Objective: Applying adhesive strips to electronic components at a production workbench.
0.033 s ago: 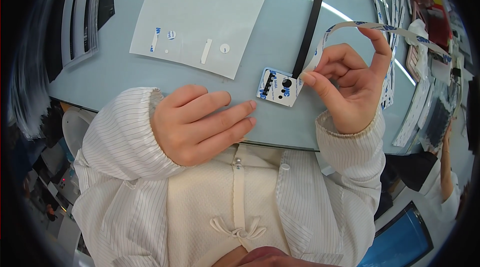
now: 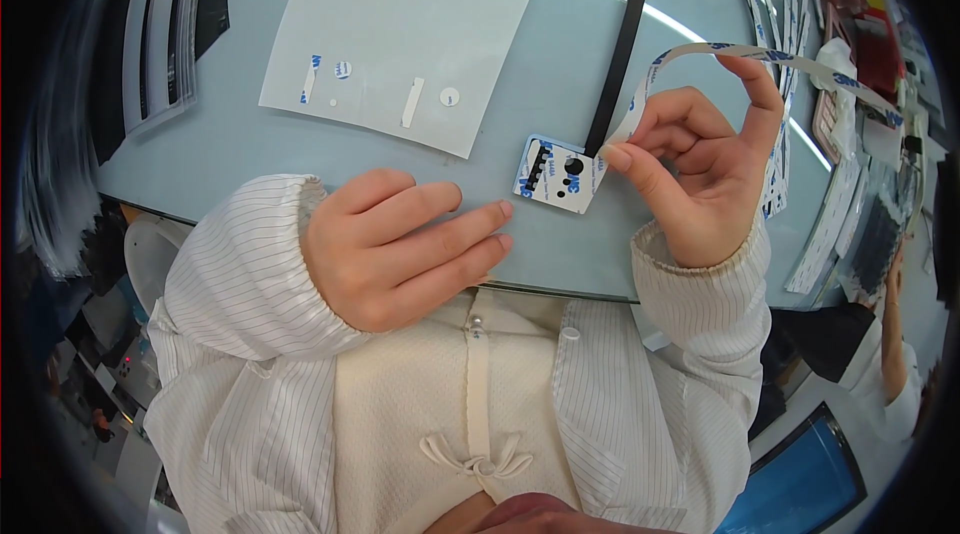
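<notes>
A small squarish panel (image 2: 563, 196) with a white, blue-printed adhesive face lies on the glass table. It has a row of black slots and several round dark holes, and a flat black strip (image 2: 622, 49) runs from its top edge up and away. At its right corner, my right hand (image 2: 715, 169) pinches a long white backing strip (image 2: 845, 81) with blue print, which arches over the fingers and off to the right. My left hand (image 2: 405, 244) rests palm down to the left of the panel, fingers stretched out and holding nothing, the fingertips just short of it.
Beyond my left hand lies a translucent sheet (image 2: 400, 24) with several small white pieces stuck near its lower edge. Clear-sleeved strips (image 2: 165, 34) lie far left. Loose white strips (image 2: 785, 159) and clutter line the right side. The table's near edge (image 2: 560, 292) runs before my body.
</notes>
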A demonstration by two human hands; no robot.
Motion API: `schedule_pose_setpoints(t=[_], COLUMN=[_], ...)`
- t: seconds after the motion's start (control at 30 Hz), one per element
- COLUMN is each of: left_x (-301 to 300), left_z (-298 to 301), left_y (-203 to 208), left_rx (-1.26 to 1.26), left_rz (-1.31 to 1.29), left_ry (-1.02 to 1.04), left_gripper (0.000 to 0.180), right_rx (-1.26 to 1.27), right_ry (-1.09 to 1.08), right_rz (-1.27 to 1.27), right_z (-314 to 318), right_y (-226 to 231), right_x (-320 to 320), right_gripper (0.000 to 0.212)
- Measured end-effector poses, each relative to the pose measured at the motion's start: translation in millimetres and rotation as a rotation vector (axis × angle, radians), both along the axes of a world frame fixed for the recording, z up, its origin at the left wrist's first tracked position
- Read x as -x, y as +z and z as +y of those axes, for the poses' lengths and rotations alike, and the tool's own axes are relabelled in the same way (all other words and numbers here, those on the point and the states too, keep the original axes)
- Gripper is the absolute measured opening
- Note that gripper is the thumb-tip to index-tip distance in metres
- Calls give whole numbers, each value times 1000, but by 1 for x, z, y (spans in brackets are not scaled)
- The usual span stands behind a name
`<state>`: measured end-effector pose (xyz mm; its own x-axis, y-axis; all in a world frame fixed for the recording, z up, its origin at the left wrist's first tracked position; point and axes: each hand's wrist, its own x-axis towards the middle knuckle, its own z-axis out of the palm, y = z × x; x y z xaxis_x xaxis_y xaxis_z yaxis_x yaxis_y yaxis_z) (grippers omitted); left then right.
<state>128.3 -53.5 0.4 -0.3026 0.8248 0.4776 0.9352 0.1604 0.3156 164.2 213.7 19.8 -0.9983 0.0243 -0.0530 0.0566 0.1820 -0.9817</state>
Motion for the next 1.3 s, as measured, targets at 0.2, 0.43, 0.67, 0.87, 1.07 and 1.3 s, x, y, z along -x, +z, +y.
schedule_pose_setpoints(t=[0.2, 0.43, 0.67, 0.87, 1.07, 1.3], left_x=[1, 1, 2, 2, 2, 2], left_z=[-1, -1, -2, -2, -2, -2], left_y=[1, 2, 3, 4, 4, 5], left_rx=[13, 7, 23, 48, 60, 67], left_rz=[3, -5, 4, 1, -5, 7], left_ry=[-8, -11, -16, 10, 4, 3], left_gripper=[29, 30, 29, 31, 33, 33], right_rx=[-12, -5, -14, -32, -45, -66], right_ry=[6, -6, 4, 9, 1, 4], right_rz=[9, 7, 16, 29, 32, 40], right_z=[1, 0, 0, 1, -1, -1], right_y=[-1, -2, -2, -4, -4, -5], right_x=[0, 0, 0, 0, 0, 0], right_gripper=[90, 90, 89, 89, 88, 87])
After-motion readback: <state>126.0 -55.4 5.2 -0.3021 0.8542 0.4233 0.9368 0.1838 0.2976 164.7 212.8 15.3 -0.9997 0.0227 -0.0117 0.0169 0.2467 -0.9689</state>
